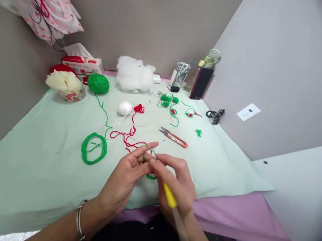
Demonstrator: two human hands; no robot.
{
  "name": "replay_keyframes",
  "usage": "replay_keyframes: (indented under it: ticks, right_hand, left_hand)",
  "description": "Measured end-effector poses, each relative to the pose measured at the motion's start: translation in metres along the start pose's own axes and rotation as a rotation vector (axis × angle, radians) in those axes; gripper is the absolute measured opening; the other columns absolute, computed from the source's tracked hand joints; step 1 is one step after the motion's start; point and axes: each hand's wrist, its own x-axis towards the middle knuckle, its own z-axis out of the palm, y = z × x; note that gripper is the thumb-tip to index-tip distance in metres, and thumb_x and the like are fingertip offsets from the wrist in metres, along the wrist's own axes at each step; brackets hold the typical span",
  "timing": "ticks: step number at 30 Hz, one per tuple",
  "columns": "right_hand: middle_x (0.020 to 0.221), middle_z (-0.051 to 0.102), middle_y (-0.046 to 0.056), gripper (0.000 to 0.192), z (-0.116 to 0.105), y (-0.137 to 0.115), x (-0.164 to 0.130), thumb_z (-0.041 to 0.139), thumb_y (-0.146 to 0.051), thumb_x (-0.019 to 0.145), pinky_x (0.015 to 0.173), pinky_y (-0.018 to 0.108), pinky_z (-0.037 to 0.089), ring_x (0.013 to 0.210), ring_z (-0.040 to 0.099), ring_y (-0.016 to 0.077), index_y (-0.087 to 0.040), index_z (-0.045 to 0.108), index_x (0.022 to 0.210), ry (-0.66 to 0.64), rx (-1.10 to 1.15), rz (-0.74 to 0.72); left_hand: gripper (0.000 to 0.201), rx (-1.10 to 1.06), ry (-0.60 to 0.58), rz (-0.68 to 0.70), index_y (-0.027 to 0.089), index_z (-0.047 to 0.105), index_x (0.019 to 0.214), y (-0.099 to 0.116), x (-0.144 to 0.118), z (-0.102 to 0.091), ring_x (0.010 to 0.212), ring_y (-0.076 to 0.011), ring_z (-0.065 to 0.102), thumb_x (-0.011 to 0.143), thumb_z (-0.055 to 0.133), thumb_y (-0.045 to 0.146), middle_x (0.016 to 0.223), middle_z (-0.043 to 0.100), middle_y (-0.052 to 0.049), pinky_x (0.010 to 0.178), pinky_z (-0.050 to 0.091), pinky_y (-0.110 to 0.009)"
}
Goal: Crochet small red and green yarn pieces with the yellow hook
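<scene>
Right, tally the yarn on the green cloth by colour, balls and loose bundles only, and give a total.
Green: 2, the green ball and the green coil.
White: 1, the white ball.
Red: 1, the red tangle.
Total: 4.
Not counted: the small crocheted pieces and the green strand in the hands.

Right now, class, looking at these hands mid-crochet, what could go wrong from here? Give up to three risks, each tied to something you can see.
1. The green strand looped over the left hand runs back to a loose green coil lying beside stray red yarn; the two could tangle.
2. The thread snips lie close to the right hand with their points uncovered; a reach might catch them.
3. The crochet hook works close against the fingers; a slip could drop the loop.
</scene>
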Motion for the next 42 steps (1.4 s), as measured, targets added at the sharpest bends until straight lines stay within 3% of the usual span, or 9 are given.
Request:
replay_keyframes:
  ticks: [3,8,11,14,17,21,26,36,42]
  right_hand:
    - [0.119,0.076,0.010,0.042,-0.002,0.003,-0.002,0.062,-0.007,0.099,0.085,0.039,0.065,0.106,0.075,0.0240,-0.031,0.074,0.131,0.026,-0.021,-0.033]
    - [0.085,0.072,0.001,0.028,-0.008,0.003,0.009,0.055,-0.013,0.104,0.067,0.032,0.060,0.072,0.069,0.0162,-0.028,0.078,0.110,0.137,0.371,0.297]
    - [0.093,0.074,0.004,0.029,-0.002,0.002,0.008,0.060,-0.011,0.101,0.071,0.031,0.061,0.081,0.072,0.0176,-0.029,0.079,0.115,0.088,0.189,0.167]
    - [0.109,0.077,0.009,0.039,0.002,0.004,0.004,0.065,-0.006,0.096,0.078,0.034,0.063,0.097,0.074,0.0221,-0.029,0.077,0.125,0.067,-0.043,-0.064]
    - [0.095,0.075,0.006,0.032,-0.003,0.006,0.005,0.061,-0.008,0.099,0.074,0.034,0.061,0.086,0.072,0.0197,-0.027,0.078,0.118,0.136,0.125,0.083]
    - [0.083,0.068,0.002,0.020,-0.009,0.007,0.011,0.059,-0.019,0.104,0.063,0.031,0.056,0.067,0.065,0.0151,-0.024,0.079,0.101,0.201,0.524,0.365]
    - [0.091,0.072,0.004,0.017,0.002,0.004,0.015,0.064,-0.024,0.103,0.067,0.031,0.058,0.074,0.067,0.0158,-0.025,0.081,0.102,0.094,0.604,0.361]
    - [0.084,0.069,0.002,0.018,-0.005,0.008,0.019,0.063,-0.023,0.103,0.071,0.032,0.055,0.072,0.065,0.0157,-0.024,0.080,0.099,0.157,0.502,0.338]
    - [0.077,0.065,0.002,0.020,-0.010,0.007,0.024,0.064,-0.030,0.102,0.055,0.028,0.053,0.059,0.061,0.0134,-0.022,0.078,0.092,0.180,0.661,0.391]
  left_hand:
    - [0.044,-0.068,-0.033,-0.098,0.023,0.083,0.120,0.003,0.003,-0.005,0.092,-0.0161,0.062,0.078,0.093,0.029,0.091,0.073,-0.002,0.091,0.046,-0.027]
    - [0.040,0.061,0.005,-0.006,0.024,0.084,0.120,0.006,0.003,-0.008,0.079,-0.0117,0.055,0.081,0.090,0.026,0.082,0.067,0.002,0.082,0.044,-0.023]
    - [0.052,0.127,0.033,0.147,0.029,0.079,0.130,-0.002,0.001,-0.003,0.083,-0.0132,0.057,0.081,0.091,0.026,0.082,0.066,0.004,0.087,0.045,-0.025]
    - [0.055,0.057,0.007,0.069,0.027,0.077,0.133,-0.006,0.001,-0.002,0.090,-0.0160,0.061,0.080,0.092,0.029,0.087,0.070,0.001,0.091,0.046,-0.028]
    - [0.044,-0.018,-0.059,-0.134,0.020,0.083,0.121,0.000,0.003,-0.007,0.085,-0.0150,0.061,0.079,0.093,0.029,0.087,0.071,-0.002,0.087,0.046,-0.027]
    - [0.035,0.023,-0.041,-0.086,0.021,0.085,0.112,0.009,0.004,-0.010,0.078,-0.0127,0.056,0.078,0.092,0.026,0.084,0.069,-0.001,0.078,0.044,-0.024]
    - [0.029,0.065,-0.077,-0.014,0.024,0.084,0.104,0.008,0.001,-0.003,0.081,-0.0145,0.060,0.077,0.093,0.026,0.084,0.072,0.000,0.078,0.043,-0.026]
    - [0.047,0.034,-0.112,-0.092,0.024,0.080,0.127,0.016,0.001,-0.012,0.079,-0.0105,0.056,0.081,0.090,0.025,0.087,0.067,0.000,0.077,0.044,-0.022]
    - [0.041,0.049,-0.128,-0.068,0.022,0.083,0.118,0.018,0.001,-0.012,0.074,-0.0100,0.055,0.079,0.092,0.028,0.083,0.063,0.001,0.072,0.043,-0.022]
